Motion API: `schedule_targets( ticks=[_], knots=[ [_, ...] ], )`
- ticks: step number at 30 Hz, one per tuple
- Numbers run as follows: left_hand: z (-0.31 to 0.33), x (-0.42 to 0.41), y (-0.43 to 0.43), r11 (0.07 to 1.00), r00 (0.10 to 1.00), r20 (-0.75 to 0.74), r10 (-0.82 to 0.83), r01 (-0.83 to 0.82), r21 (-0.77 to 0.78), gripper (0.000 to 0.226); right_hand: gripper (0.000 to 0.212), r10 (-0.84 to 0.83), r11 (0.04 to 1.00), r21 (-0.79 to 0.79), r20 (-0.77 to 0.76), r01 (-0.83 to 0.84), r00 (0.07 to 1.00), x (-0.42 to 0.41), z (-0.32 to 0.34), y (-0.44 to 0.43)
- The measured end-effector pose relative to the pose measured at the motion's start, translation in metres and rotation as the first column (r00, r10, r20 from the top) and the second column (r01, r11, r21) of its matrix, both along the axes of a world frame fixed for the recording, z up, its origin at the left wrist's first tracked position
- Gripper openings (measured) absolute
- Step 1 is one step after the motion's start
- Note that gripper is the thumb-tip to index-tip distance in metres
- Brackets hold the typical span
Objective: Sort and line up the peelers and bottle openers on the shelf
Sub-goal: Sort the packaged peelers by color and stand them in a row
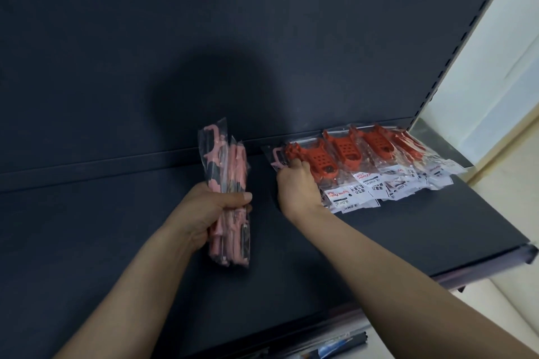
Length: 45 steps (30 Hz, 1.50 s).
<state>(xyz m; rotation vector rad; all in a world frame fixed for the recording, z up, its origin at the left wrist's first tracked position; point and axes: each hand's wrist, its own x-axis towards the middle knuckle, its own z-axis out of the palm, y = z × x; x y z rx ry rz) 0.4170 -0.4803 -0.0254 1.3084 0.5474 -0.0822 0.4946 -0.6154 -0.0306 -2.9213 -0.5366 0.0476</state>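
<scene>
Gripping a pink bundle (230, 183) in the left hand (217, 207), thumb across the front, packs upright and fanned a little at the top. Curling the right hand (296, 186) over a lone pink pack (277, 156) tucked at the near end of the red row (379, 151); cannot tell whether pinching that pack alone or catching the first red one too. Working with the hands apart, bundle at 9 o'clock from the right hand. Looking outward: red row running toward 2 o'clock along the back of the shelf (116, 242), overlapped like tiles, white labels (361, 183) turned toward 6 o'clock.

Most likely drawing the stray pink out of the reds to join the bundle.

To do it well:
- Pinch only the pink pack's film, near its top edge.
- Slide it low and flat toward 9 o'clock rather than lifting, so as not to drag the first red pack askew.
- Check the overlap of the reds afterwards; nudge the end one back square if shifted.
- Square the bundle's bottom edges against the shelf before adding the stray, since slippery film lets packs creep.
- Lay the pinks down at 9 o'clock of the reds, well apart, same heading, labels toward 6 o'clock.
</scene>
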Motion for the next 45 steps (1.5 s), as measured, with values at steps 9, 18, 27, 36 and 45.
schedule_targets(
  ticks=[9, 18, 27, 36, 45],
  knots=[
    [0.004, -0.002, -0.020, 0.992, 0.992, -0.007, 0.123, -0.123, -0.030, 0.006, 0.035, 0.150, 0.979, 0.135, 0.024, -0.152, 0.988, 0.022, -0.007, -0.017],
    [0.007, 0.006, -0.028, 0.978, 0.989, -0.044, 0.145, -0.150, -0.143, 0.015, 0.019, 0.253, 0.720, 0.685, -0.107, -0.113, 0.961, 0.003, 0.005, -0.025],
    [0.004, 0.012, -0.011, 0.990, 1.000, 0.011, -0.022, 0.023, -0.138, 0.022, 0.011, 0.260, 0.543, 0.796, -0.461, 0.266, 0.848, -0.006, 0.010, -0.006],
    [0.004, 0.011, 0.012, 0.977, 0.988, 0.033, -0.150, 0.153, -0.148, 0.023, 0.009, 0.138, 0.505, 0.727, -0.599, 0.464, 0.789, -0.011, 0.017, 0.012],
    [0.004, 0.009, 0.031, 0.977, 0.978, -0.036, -0.207, 0.205, -0.064, 0.024, 0.024, 0.186, 0.385, 0.801, -0.555, 0.459, 0.811, -0.006, 0.027, 0.021]
  ],
)
